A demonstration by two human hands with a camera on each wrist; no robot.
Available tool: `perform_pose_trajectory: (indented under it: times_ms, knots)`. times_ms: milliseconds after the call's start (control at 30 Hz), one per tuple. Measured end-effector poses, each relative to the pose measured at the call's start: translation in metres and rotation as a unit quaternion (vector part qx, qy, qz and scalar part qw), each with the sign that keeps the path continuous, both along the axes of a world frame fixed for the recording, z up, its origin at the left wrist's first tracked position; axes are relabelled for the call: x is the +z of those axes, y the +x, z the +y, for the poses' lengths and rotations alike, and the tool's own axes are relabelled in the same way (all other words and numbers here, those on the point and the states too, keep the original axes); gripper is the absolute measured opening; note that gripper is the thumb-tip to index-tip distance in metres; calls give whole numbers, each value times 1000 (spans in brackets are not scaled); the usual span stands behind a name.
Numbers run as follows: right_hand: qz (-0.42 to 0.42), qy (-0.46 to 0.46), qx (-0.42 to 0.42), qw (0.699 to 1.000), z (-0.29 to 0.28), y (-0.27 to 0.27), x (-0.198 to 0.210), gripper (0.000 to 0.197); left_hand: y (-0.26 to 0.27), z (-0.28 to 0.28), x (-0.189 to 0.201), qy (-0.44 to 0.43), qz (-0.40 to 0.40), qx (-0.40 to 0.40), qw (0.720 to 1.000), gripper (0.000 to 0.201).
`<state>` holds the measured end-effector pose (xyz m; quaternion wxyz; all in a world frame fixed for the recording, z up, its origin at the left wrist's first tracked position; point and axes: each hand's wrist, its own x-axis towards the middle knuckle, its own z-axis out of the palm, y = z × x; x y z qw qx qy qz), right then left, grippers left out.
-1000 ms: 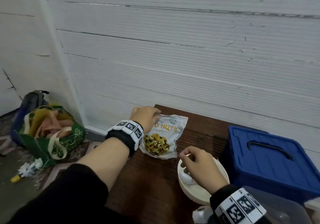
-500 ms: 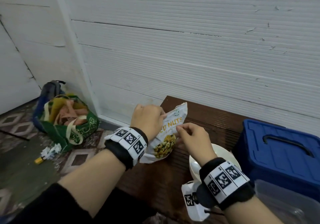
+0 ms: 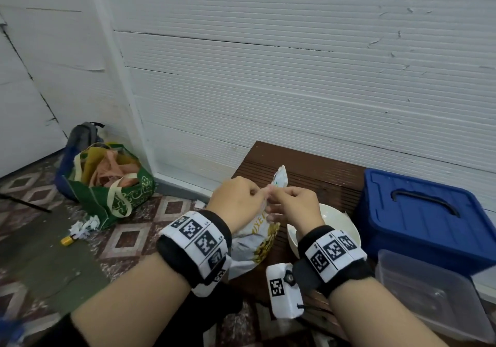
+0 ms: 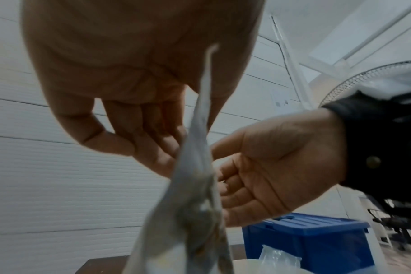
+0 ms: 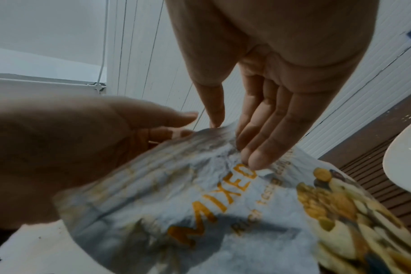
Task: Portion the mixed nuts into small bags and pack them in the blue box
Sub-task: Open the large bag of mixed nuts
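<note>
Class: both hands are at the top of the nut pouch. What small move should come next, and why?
Probably pull the top edge apart to open it. The left hand and right hand pinch the top of the pouch, which looks unopened, beside the bowl; the blue box is still lidded.

At frame centre, left hand (image 3: 236, 201) and right hand (image 3: 295, 207) pinch the nut bag (image 3: 257, 242) top; blue box (image 3: 426, 217) at right.
</note>
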<state>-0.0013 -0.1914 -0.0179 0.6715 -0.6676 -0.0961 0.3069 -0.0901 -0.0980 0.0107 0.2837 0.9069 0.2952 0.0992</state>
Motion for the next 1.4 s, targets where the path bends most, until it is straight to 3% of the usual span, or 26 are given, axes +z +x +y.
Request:
perform_pose_trajectory:
  times_ms: [200, 400, 567, 733, 833, 967, 1067, 1400]
  knots:
    - [85, 9, 27, 996, 1, 10, 4, 8, 5, 14, -8, -146, -39, 29, 988, 17]
    - [159, 48, 30, 986, -2, 11, 1, 7, 9, 16, -8, -142, -43, 17, 989, 13]
    - [134, 20, 22, 990, 2, 14, 5, 8, 9, 19, -8, -174, -47, 9, 984, 13]
    - [113, 11, 16, 993, -1, 17, 6, 27, 9, 18, -12, -243, -76, 6, 967, 13]
    - [129, 5, 14, 992, 0, 20, 5, 23, 10, 17, -13, -268, -87, 9, 960, 10]
    - [157, 7, 13, 988, 0, 23, 7, 6, 11, 15, -14, -173, -72, 5, 982, 12]
    - [165, 3, 15, 986, 0, 23, 7, 7, 12, 13, -15, -94, -71, 7, 993, 13]
    - [94, -60, 28, 993, -17, 30, 9, 5, -6, 47, -6, -21, -79, 110, 991, 24]
